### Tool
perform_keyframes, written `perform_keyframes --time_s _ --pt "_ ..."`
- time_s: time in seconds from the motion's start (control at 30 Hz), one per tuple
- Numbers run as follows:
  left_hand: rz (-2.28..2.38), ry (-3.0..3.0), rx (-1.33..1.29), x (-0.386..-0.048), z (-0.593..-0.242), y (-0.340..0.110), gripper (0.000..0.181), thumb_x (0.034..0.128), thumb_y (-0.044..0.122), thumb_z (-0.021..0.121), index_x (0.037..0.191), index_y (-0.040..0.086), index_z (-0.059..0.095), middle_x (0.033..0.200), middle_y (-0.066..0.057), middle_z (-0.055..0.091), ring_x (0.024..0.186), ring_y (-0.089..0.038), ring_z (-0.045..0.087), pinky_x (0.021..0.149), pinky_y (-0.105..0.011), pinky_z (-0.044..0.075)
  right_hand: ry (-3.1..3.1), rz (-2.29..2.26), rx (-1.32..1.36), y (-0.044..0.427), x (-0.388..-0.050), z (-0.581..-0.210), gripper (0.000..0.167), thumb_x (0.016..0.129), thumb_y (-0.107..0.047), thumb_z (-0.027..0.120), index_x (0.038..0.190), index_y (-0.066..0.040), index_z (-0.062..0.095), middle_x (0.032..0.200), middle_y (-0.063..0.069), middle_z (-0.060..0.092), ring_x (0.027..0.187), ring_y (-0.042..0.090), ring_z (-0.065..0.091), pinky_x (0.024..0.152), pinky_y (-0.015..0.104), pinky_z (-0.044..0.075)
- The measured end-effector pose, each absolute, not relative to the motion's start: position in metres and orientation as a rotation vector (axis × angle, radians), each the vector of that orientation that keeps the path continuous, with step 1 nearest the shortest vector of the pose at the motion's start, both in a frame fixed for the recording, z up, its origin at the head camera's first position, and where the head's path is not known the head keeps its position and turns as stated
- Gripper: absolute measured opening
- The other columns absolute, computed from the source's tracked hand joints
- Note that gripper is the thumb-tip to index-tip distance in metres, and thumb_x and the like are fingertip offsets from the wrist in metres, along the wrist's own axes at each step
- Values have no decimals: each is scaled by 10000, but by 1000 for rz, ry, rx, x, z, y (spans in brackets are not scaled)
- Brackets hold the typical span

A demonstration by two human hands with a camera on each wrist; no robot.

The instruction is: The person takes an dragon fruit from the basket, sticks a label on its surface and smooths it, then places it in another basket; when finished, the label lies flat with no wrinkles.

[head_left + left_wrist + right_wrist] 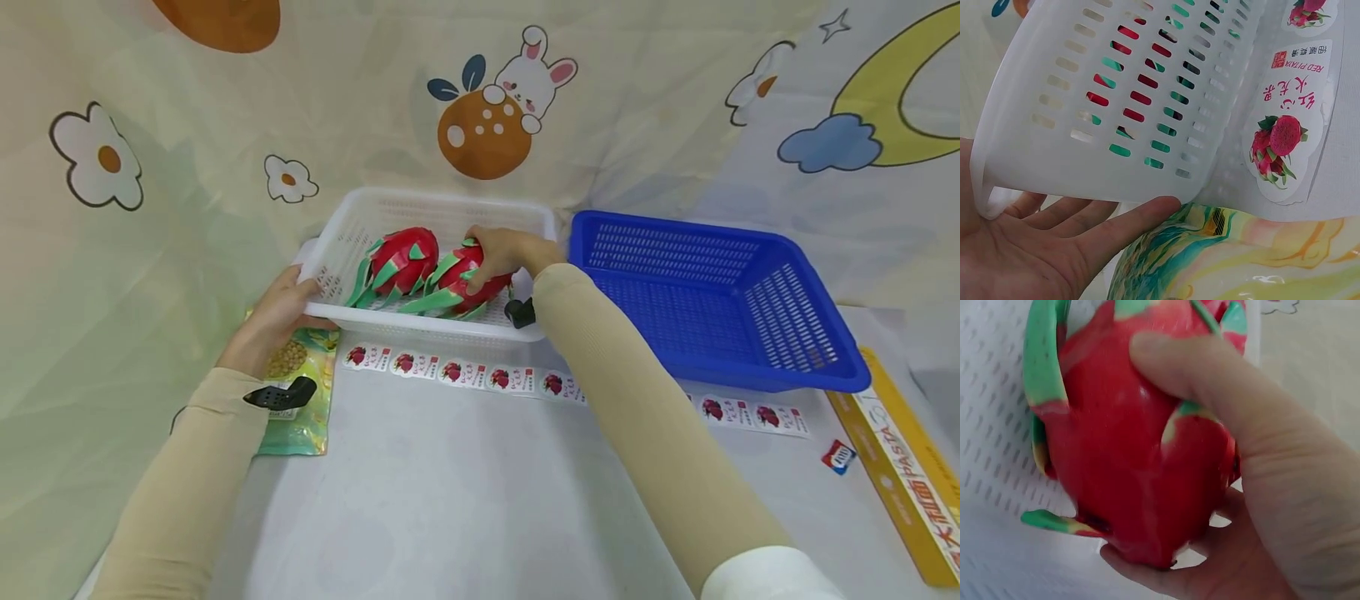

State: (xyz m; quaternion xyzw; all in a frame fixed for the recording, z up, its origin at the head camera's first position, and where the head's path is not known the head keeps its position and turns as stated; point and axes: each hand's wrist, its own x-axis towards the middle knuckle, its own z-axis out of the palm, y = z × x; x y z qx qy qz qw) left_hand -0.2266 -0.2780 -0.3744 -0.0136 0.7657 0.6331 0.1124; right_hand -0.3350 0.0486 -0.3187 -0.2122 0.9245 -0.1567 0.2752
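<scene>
Two red dragon fruits with green-tipped scales lie in a white plastic basket (420, 321). My right hand (502, 250) grips the right-hand dragon fruit (1135, 437), thumb across its side and fingers round the far side and lower end. Close to its left is the other dragon fruit (405, 258), untouched. At the basket's left end, my left hand (1054, 250) holds the rim, with fingers under the corner in the left wrist view; the thumb is mostly out of that view. Beneath the left hand lies a yellow-green bag (318, 400).
A blue basket (675, 308) stands right of the white one. A strip of dragon fruit stickers (457, 372) runs along the front of both baskets. Farther right are a small red-and-blue packet (838, 457) and a yellow pasta box (900, 475). A printed cloth (360, 100) hangs behind.
</scene>
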Motion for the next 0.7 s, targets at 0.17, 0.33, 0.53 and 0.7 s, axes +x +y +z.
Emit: perform_keyframes --time_s 0.17,0.33,0.53,0.7 --pt "1851 2247 -36 -226 -374 -278 547 1023 126 249 1549 86 102 1519 -271 256 1262 -439 402 787 -467 575 2607 -423 -592 57 -334 -315 893 727 -444 788 1433 -151 326 1342 78 495 1228 250 460 1036 425 451" --pt "1843 2260 -21 -227 -373 -274 547 1018 113 243 1548 82 111 1514 -278 267 1261 -440 412 788 -459 578 2742 -503 -627 81 -320 -290 882 719 -462 774 1412 -122 346 1322 99 522 1192 267 496 1003 427 479" --pt "1836 2254 -25 -230 -373 -271 551 1015 118 245 1547 80 108 1522 -263 256 1275 -434 397 810 -482 569 2853 -638 -586 118 -266 -246 892 726 -435 779 1429 -107 339 1309 113 526 1167 277 510 955 447 511" --pt "1833 2250 -77 -226 -374 -276 566 1012 118 236 1554 86 77 1539 -247 223 1297 -441 365 822 -499 564 2908 -728 -549 143 -195 -232 885 701 -443 808 1404 -119 379 1236 92 564 1094 258 552 876 441 542"
